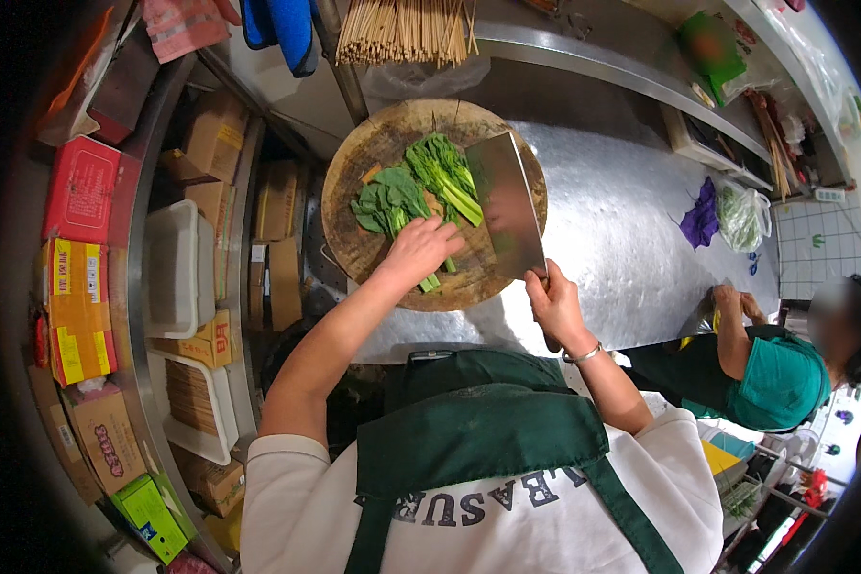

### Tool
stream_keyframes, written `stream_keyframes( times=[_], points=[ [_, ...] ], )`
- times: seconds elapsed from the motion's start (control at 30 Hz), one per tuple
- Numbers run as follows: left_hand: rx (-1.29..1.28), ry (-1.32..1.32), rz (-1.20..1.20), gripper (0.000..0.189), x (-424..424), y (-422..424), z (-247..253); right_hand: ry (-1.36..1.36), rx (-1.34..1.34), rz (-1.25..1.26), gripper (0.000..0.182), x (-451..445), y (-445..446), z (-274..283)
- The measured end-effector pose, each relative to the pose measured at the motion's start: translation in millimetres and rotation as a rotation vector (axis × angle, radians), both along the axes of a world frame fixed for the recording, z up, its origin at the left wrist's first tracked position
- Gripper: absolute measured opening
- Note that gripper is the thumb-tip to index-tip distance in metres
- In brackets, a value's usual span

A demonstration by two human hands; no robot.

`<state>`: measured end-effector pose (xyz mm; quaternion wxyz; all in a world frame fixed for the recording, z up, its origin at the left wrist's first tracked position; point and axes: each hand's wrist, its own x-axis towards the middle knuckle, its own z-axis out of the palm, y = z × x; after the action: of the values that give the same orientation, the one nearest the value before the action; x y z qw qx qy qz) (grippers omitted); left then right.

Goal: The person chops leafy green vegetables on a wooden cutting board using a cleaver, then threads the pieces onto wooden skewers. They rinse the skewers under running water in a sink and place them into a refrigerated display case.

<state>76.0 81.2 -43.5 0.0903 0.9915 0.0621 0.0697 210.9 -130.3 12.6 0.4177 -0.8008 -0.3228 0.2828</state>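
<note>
A round wooden chopping block (pixel 344 244) stands before me with leafy greens on it. My left hand (pixel 423 247) lies over the stems of one bunch of dark leafy greens (pixel 391 197), its fingers curled down around them. A second bunch of greens with pale split stems (pixel 441 168) lies just beyond, close to the blade. My right hand (pixel 556 305) grips the handle of a broad cleaver (pixel 499 201). The cleaver's wide blade is over the right part of the block, its flat side facing up toward me; whether it touches the wood I cannot tell.
The block stands on a steel worktable (pixel 603 237). Bamboo skewers (pixel 405 32) hang over its far side. A purple bag (pixel 699 215) and a plastic bag of greens (pixel 742 215) lie to the right, near a co-worker (pixel 775 380). Shelves at left hold cardboard boxes (pixel 79 308) and a white bin (pixel 176 273).
</note>
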Motion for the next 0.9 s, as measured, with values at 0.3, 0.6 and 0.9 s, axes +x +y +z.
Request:
stream_keyframes(
  times=[0.3, 0.6, 0.9],
  points=[
    [-0.078, -0.285, 0.241, 0.027, 6.3, -45.0, -20.1, -0.071, 0.025, -0.004, 0.018, 5.9, -2.8, 10.9],
    [-0.212, -0.307, 0.26, 0.029, -18.7, -58.7, -26.2, -0.091, -0.065, 0.12, 0.019, -14.1, 4.0, 22.6],
    [-0.294, -0.451, 0.272, 0.023, -16.8, -55.9, -33.2, -0.145, -0.049, 0.167, 0.021, -26.4, 8.3, 1.1]
  ],
)
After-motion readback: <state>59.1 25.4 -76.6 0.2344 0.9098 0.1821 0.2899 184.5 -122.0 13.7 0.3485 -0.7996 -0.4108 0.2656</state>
